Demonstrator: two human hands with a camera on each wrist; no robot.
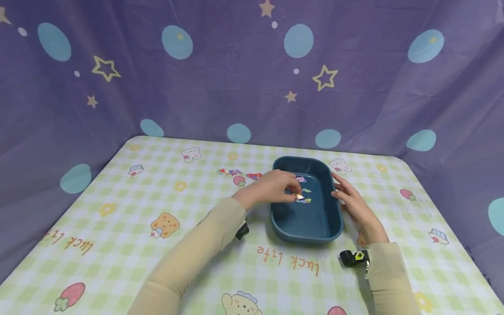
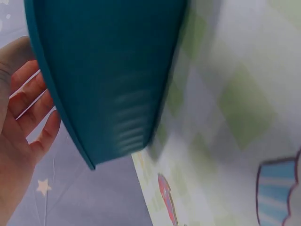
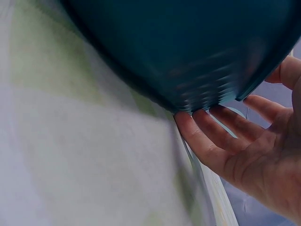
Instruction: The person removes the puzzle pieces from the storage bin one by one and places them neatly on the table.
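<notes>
A dark teal rectangular bin [image 1: 307, 223] stands on the table, with several small colourful flat pieces [image 1: 304, 201] on its floor. My left hand [image 1: 275, 188] reaches over the bin's left rim and pinches a small pale, shiny flat piece [image 1: 300, 197] between thumb and fingertips. In the left wrist view that hand [image 2: 23, 108] shows behind the rim, its fingertips partly hidden. My right hand [image 1: 354, 205] rests against the bin's right side. The right wrist view shows its fingers [image 3: 207, 141] nearly straight, their tips touching the outer wall, and the thumb near the rim.
More colourful flat pieces [image 1: 230, 172] lie on the table left of the bin, with a red one [image 1: 254, 176] close to the left hand. A checked cloth [image 1: 130, 262] with printed figures covers the table. Behind it hangs a purple curtain [image 1: 236, 78].
</notes>
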